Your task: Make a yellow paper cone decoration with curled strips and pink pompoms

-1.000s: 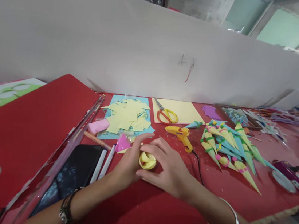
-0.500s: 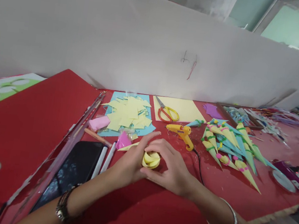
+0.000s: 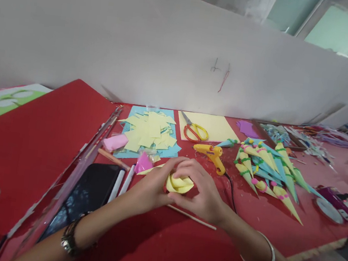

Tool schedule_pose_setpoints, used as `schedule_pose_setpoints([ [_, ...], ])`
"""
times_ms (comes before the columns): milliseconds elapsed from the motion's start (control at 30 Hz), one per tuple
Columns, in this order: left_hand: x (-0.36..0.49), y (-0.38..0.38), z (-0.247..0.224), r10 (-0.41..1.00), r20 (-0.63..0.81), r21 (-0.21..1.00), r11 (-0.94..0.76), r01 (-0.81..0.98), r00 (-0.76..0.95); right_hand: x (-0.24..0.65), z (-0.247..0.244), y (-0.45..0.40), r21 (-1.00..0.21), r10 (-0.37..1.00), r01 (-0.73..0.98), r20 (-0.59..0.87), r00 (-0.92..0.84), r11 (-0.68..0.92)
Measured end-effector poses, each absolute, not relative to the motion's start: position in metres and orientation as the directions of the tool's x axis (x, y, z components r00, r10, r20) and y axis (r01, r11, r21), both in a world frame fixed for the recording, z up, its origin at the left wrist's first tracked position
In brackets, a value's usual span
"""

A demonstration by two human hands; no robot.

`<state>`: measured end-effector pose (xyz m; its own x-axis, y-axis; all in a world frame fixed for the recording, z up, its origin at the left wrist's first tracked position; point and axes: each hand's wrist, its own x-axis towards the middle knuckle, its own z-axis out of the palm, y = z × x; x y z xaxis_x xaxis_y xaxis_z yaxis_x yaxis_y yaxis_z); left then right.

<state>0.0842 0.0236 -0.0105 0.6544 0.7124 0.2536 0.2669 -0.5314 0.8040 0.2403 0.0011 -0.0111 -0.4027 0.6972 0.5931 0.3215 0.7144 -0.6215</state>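
Observation:
Between my two hands is a rolled piece of yellow paper (image 3: 179, 185), its curled end facing up toward me. My left hand (image 3: 155, 186) curves round its left side, thumb at the near edge. Around the right side bend the fingers of my right hand (image 3: 202, 190), with the thumb at the lower edge. A thin stick (image 3: 193, 217) lies on the red table just below the right hand. Beyond the left hand, a pointed yellow paper piece (image 3: 147, 170) sticks out, partly hidden by it.
A yellow glue gun (image 3: 212, 153) lies beyond my hands, its cord trailing right. Scissors (image 3: 195, 132) rest on yellow sheets. Cut yellow squares (image 3: 148, 129) are piled on blue paper. Paper cones (image 3: 267, 166) are heaped at right; a black phone (image 3: 88, 196) and white pens (image 3: 127, 180) lie left.
The yellow roll has widened and loosened between my hands, its edge now reaching farther right. The right hand has shifted slightly, and the thin stick shows below it.

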Motion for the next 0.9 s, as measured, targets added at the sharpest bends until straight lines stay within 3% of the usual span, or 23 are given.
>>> schedule_pose_setpoints([
  [267,0.079,0.026,-0.002,0.698,0.180,0.850,-0.465,0.247,0.693,0.243,-0.013,0.002,-0.660,0.742,0.339,0.590,-0.320,0.671],
  [433,0.074,0.033,-0.003,0.638,0.121,0.944,-0.312,0.111,0.760,0.245,-0.015,0.002,-0.679,0.764,0.349,0.581,-0.281,0.645],
  [733,0.084,0.034,-0.012,0.770,0.073,0.987,-0.145,0.062,0.634,0.246,-0.021,0.006,-0.657,0.752,0.366,0.593,-0.289,0.659],
  [900,0.085,0.034,-0.017,0.775,0.031,0.996,-0.075,0.043,0.632,0.249,-0.022,0.008,-0.606,0.729,0.407,0.597,-0.336,0.684],
])
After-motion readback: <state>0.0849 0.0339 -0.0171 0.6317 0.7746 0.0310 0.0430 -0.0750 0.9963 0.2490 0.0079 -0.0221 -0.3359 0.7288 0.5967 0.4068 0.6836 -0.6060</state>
